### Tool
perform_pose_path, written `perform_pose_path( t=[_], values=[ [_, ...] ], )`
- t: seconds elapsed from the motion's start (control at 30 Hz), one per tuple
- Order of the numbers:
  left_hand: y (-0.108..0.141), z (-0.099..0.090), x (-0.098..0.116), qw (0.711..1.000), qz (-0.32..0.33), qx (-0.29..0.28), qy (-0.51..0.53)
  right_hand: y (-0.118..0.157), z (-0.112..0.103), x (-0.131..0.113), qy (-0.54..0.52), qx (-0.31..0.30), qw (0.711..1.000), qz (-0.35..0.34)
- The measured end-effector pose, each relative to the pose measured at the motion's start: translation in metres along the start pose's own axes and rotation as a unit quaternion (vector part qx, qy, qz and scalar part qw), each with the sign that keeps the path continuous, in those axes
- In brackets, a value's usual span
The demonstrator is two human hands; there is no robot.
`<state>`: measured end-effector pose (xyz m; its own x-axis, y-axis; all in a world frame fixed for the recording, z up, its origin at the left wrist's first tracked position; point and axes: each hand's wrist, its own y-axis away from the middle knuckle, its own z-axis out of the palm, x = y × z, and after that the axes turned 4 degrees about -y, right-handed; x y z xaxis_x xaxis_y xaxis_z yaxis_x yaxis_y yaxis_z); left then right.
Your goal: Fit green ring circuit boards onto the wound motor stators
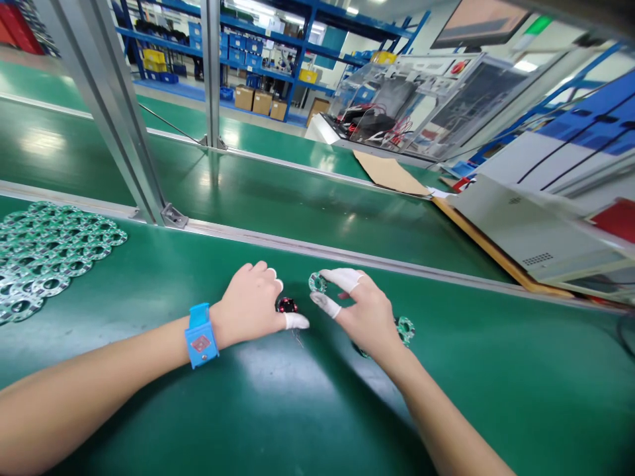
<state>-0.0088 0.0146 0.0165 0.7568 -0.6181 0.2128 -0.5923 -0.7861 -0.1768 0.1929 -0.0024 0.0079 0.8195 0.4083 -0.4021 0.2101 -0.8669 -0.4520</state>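
My left hand [255, 301], with white finger cots and a blue wrist strap [202, 336], is closed around a small black-and-red part [287, 305]. Thin wire leads [297, 336] stick out below its thumb. Between the thumb and forefinger of my right hand [366, 311], also in white finger cots, is a small green ring-shaped circuit board [317, 283]. Both hands are over the green work surface, a short gap apart. Beyond my right wrist lies another green ring board [405, 329], partly covered by the hand.
Rows of green ring boards [54, 248] lie at the left. An aluminium post [106, 112] rises from the metal rail [278, 246] along the bench's far side. Past it runs a green belt-like surface [297, 198]. A grey metal cabinet [526, 231] stands at right.
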Motion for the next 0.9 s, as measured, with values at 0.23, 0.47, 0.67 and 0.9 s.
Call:
perform_pose_path(
  t=[0.23, 0.47, 0.67, 0.9],
  values=[
    [0.001, 0.018, 0.0, 1.0, 0.005, -0.025, 0.017, -0.005, 0.003, 0.002, -0.183, -0.144, 0.972, 0.022],
    [0.0, 0.02, -0.007, 0.999, 0.01, -0.02, 0.023, 0.002, 0.011, -0.007, -0.08, -0.172, 0.981, -0.043],
    [-0.002, 0.026, -0.009, 0.999, 0.018, -0.029, 0.014, 0.005, 0.012, -0.012, 0.006, -0.159, 0.982, -0.098],
    [-0.002, 0.024, -0.008, 0.999, 0.016, -0.031, 0.004, 0.008, 0.014, -0.013, 0.075, -0.128, 0.979, -0.137]
  ],
)
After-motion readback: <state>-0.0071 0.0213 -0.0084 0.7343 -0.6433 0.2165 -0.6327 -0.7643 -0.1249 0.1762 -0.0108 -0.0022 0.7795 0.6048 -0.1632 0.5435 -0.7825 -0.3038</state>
